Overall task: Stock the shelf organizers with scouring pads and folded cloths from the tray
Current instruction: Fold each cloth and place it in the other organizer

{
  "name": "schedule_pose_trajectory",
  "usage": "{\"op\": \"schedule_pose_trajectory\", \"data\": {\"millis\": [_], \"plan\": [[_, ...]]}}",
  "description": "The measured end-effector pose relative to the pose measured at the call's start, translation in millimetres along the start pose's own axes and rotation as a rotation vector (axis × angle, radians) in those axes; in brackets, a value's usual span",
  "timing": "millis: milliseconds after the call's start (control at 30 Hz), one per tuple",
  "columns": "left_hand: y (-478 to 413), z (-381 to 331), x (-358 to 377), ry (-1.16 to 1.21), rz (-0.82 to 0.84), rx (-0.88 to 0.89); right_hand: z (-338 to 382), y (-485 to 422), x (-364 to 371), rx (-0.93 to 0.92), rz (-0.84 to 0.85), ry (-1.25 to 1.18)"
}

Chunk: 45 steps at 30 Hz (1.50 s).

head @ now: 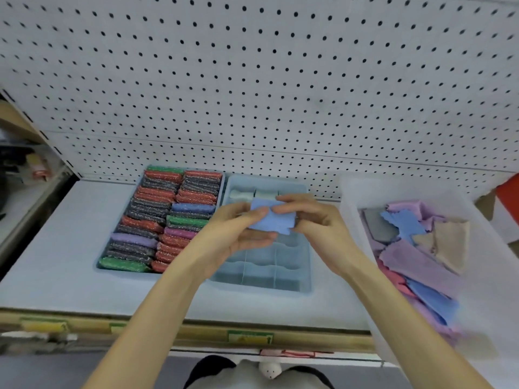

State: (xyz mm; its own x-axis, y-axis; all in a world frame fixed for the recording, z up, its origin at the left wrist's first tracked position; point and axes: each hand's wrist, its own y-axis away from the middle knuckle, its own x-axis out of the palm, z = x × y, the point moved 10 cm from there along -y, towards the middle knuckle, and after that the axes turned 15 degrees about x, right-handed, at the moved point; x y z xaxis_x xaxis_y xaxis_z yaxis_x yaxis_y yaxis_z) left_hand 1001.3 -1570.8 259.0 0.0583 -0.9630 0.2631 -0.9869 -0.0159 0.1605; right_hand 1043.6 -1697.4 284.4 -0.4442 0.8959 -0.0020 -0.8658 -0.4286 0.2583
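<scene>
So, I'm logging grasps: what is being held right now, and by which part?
One blue cloth, held above the divided organizer. The left hand pinches its left edge between thumb and fingers, and the right hand pinches its right edge.

A shop aisle: a white pegboard [252, 80] backs the shelf [56, 248], whose front edge carries price labels [250, 336] below stocked organizers [157, 220].

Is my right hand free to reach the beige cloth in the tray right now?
Probably not yet: right hand and left hand both pinch the blue cloth over the divided organizer. The path to the beige cloth looks open.
</scene>
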Motion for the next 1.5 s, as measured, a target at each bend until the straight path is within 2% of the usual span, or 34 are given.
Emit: {"op": "schedule_pose_trajectory", "data": {"millis": [100,200,267,367,533,600,667,733,800,933,1067,1167,1267,1400,1500], "plan": [[-5,1,-12,-0.034,-0.021,0.056,-6,-8,4,0.097,0.095,-0.113],[-7,4,-17,-0.148,0.029,0.093,-9,-19,4,0.128,0.032,0.127],[-7,10,-22,-0.251,0.058,0.087,-20,-27,18,0.208,0.121,0.272],[-7,17,-35,-0.348,0.075,0.063,-34,-37,36,0.285,0.219,0.303],[-10,28,-66,-0.28,0.0,0.032,-58,-56,62,0.377,0.334,0.455],[-13,33,-87,-0.32,-0.07,0.079,-65,-74,58,0.396,0.282,0.477],[-17,30,-115,-0.585,-0.158,0.206,-66,-105,43,0.355,0.109,0.493],[-22,29,-126,-0.828,-0.149,0.317,-64,-133,26,0.292,-0.118,0.603],[-30,43,-128,-0.862,-0.083,0.339,-65,-154,26,0.219,-0.247,0.78],[-36,63,-125,-0.921,-0.029,0.396,-83,-175,52,0.104,-0.287,1.279],[-30,66,-119,-1.057,-0.071,0.466,-98,-181,77,-0.029,-0.203,1.532],[-30,68,-118,-1.087,-0.079,0.479,-107,-187,79,-0.015,-0.179,1.567],[-31,66,-119,-1.064,-0.096,0.494,-122,-191,78,0.041,-0.045,1.596],[-30,65,-119,-1.043,-0.101,0.512,-140,-193,68,0.273,0.117,1.362],[-31,60,-120,-1.04,-0.114,0.548,-133,-187,67,0.297,0.115,1.241]]}}
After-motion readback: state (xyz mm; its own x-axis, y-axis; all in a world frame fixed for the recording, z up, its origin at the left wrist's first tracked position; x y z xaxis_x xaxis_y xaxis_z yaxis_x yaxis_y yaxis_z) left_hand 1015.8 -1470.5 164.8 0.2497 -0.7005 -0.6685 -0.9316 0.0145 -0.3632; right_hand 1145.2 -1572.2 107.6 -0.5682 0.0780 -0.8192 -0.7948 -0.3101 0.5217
